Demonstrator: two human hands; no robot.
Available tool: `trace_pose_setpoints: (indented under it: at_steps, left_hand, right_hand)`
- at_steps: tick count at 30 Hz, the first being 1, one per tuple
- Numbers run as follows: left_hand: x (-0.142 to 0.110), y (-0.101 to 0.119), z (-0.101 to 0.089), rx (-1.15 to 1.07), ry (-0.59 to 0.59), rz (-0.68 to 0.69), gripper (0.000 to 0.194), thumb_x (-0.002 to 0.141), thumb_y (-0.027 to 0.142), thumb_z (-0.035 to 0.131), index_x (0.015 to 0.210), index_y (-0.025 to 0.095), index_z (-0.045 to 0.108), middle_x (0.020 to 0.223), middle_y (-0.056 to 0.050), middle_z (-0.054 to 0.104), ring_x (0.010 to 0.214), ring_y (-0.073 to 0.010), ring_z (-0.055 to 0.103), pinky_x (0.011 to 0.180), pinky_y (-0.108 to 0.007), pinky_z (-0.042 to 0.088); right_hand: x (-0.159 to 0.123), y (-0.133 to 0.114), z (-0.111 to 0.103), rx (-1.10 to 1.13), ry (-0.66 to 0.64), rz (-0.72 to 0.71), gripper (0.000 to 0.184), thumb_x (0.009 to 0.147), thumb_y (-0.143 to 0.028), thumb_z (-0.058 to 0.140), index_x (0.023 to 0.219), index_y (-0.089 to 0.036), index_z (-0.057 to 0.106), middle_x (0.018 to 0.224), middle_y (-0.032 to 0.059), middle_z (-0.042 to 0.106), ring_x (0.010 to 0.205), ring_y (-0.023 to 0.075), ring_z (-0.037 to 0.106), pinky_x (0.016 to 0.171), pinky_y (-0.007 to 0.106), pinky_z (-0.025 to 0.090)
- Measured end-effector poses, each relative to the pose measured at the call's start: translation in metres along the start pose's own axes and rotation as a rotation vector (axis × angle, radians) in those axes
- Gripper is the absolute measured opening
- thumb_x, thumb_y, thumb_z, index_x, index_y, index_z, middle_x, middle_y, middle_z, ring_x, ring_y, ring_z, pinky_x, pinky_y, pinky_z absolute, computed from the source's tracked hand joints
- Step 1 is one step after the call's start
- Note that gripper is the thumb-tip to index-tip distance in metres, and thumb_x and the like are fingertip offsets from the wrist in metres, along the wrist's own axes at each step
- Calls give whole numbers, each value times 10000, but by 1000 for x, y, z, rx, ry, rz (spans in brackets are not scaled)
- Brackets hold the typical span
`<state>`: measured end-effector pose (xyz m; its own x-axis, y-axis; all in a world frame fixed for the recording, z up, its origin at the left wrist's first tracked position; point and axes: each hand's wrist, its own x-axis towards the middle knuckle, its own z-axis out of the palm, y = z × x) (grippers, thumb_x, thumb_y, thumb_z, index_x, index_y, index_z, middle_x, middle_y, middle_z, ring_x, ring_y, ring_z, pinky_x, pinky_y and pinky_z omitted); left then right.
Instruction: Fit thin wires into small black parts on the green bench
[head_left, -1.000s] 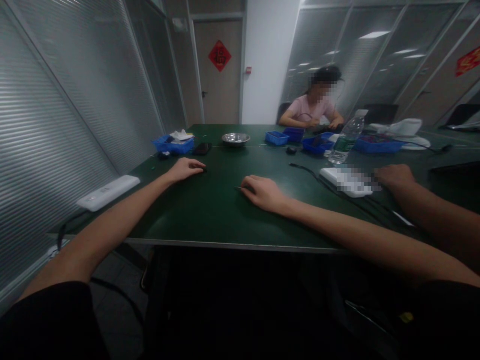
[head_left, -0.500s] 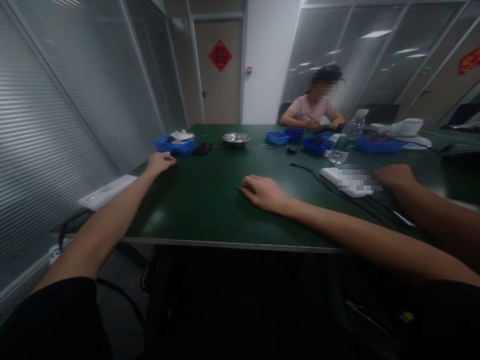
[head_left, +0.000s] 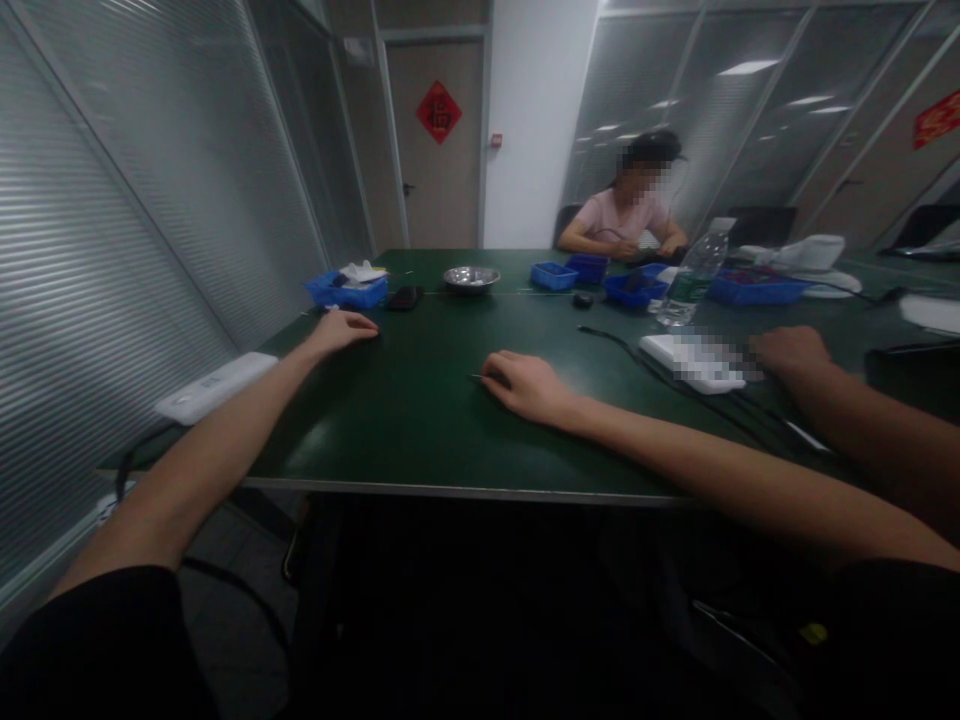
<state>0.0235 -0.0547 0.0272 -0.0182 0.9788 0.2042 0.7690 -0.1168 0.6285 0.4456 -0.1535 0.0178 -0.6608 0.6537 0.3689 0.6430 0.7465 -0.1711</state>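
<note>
My left hand is over the left part of the green table, in front of a blue basket that has white tissue on top. Its thumb and fingertips come together, and whatever is between them is too small to make out. Near the middle of the table rests my right hand, its fingers curled round a thin metal tool. Only the tool's narrow tip sticks out to the left; the rest is hidden in the hand. Beyond both hands stands a shiny metal bowl with pale contents.
A black phone lies beside the basket. Blue trays, a plastic bottle, a white power strip and cables are at the right. A neighbour's arm reaches in there. Another person sits across the table.
My left hand has moved a little to the right, away from the blue basket, with its fingertips still together. My right hand and the thin tool stay in place.
</note>
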Motion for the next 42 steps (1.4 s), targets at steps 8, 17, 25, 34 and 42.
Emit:
trace_pose_setpoints:
  at_steps: [8,17,25,34,42]
  left_hand:
    - [-47,92,74,-286,-445,460,350,814,443,807,1064,199,810,1115,-91,785,1053,-244,717,981,-387,526]
    - [-69,111,87,-353,-497,547,341,853,436,789,1083,185,807,1081,-93,785,1010,-231,722,930,-362,538]
    - [-76,119,88,-332,-494,575,298,850,404,801,1073,209,825,1039,-75,795,964,-222,724,892,-337,532]
    - [-76,123,92,-371,-554,536,452,827,410,825,1211,177,778,1038,-89,774,937,-214,697,840,-325,523]
    - [-72,121,91,-293,-531,657,362,896,449,745,1162,208,788,1231,-104,715,1093,-229,666,941,-346,508]
  right_hand:
    - [-1,-5,-4,21,17,-42,176,1027,-325,547,1125,-199,621,1088,81,679,878,191,620,739,293,423]
    - [-2,-6,-5,51,8,-108,174,1021,-302,550,1139,-196,620,1079,77,673,877,186,625,755,289,441]
    - [-1,-5,-4,70,-9,-161,195,1044,-320,523,1170,-197,609,1105,85,665,899,191,631,775,297,462]
    - [-3,-9,-5,53,11,-118,223,1063,-339,509,1204,-197,608,1136,89,659,922,194,639,772,288,461]
    - [1,-4,0,-7,-10,-50,188,1035,-335,550,1151,-212,634,1074,75,681,883,195,631,744,288,419]
